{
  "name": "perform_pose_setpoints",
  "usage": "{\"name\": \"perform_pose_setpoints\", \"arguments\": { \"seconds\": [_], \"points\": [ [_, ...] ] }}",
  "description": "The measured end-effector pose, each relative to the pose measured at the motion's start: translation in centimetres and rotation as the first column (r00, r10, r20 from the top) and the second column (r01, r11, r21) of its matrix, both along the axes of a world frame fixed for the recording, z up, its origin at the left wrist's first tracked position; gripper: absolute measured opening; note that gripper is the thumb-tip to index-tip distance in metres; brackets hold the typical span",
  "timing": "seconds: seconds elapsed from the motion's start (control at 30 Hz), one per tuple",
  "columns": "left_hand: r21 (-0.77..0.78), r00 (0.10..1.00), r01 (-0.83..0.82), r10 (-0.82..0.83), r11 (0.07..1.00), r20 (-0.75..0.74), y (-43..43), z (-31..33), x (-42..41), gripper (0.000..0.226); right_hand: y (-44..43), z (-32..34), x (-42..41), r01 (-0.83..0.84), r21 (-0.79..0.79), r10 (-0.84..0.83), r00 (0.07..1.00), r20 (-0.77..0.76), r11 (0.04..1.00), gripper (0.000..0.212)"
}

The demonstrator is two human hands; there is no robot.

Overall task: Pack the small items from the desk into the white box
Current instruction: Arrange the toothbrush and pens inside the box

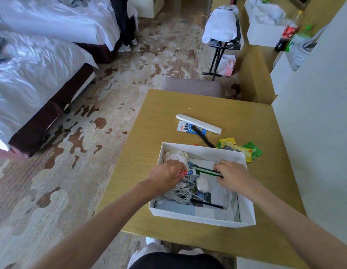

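Note:
The white box [248,212] sits on the wooden desk [153,117]. Both hands are inside it. My left hand [167,174] pinches a small red, white and blue toothpaste tube [185,173]. My right hand [231,174] grips a green and white flat item [205,170] at its right end. In the box lie a coiled white cable [178,194], a round white object [202,185], a black pen [207,203] and white wrapped items [175,154]. Behind the box on the desk lie a white case [198,124], a blue-white sachet [185,128], a black comb [202,137] and yellow and green packets [240,149].
A wall [314,133] borders the desk on the right. A padded stool [192,87] stands behind the desk. Beds [33,74] fill the left side, a luggage rack [223,41] stands at the back, and a person's legs [123,26] show near the far bed.

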State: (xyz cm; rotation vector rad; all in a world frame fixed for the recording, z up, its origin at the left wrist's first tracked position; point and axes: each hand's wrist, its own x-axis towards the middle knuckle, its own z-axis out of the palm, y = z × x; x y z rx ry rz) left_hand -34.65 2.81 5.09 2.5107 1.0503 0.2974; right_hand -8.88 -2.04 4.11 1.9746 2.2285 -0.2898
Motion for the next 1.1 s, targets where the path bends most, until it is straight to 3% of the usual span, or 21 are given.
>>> {"name": "perform_pose_setpoints", "arguments": {
  "seconds": [0.1, 0.27, 0.43, 0.53, 0.67, 0.83, 1.0, 1.1],
  "points": [
    [0.004, 0.999, 0.016, -0.016, 1.0, 0.028, 0.4, -0.5, -0.1, 0.021, -1.9, 0.8, -0.2, 0.004, -0.026, -0.005, 1.0, -0.03, 1.0, 0.023],
    [-0.025, 0.998, 0.059, -0.059, 0.998, -0.003, 1.1, -1.3, 0.0, 0.025, -4.0, 1.1, -1.0, 0.001, -0.292, 0.018, 0.998, 0.062, 0.956, 0.017],
    [-0.037, 0.988, 0.15, -0.151, 0.988, -0.038, 1.1, -1.8, 0.7, 0.025, -4.5, -0.5, -1.7, 0.046, -0.351, -0.019, 0.997, 0.079, 0.935, 0.023],
    [-0.053, 0.978, 0.207, -0.209, 0.977, -0.03, 0.8, -2.0, 1.4, 0.022, -4.6, -1.1, -1.8, 0.067, -0.284, -0.066, 0.998, 0.013, 0.956, 0.023],
    [-0.086, 0.945, 0.31, -0.317, 0.947, -0.086, -0.2, -2.2, 3.2, 0.019, -5.4, -0.7, -0.3, 0.074, -0.065, -0.081, 0.99, -0.114, 0.995, 0.029],
    [-0.107, 0.916, 0.343, -0.357, 0.933, -0.18, -1.7, -3.0, 5.9, 0.02, -6.6, -0.3, 1.6, 0.01, 0.181, 0.019, 0.987, -0.16, 0.983, 0.026],
    [-0.092, 0.893, 0.362, -0.373, 0.928, -0.251, -2.4, -3.5, 7.3, 0.023, -7.0, 0.6, 2.5, 0.028, 0.237, 0.023, 0.978, -0.209, 0.971, 0.027],
    [-0.125, 0.953, 0.242, -0.26, 0.962, -0.153, -1.9, -2.8, 7.0, 0.021, -6.2, 1.9, 2.9, 0.1, 0.251, -0.002, 0.931, -0.364, 0.963, 0.024]
  ]
}}
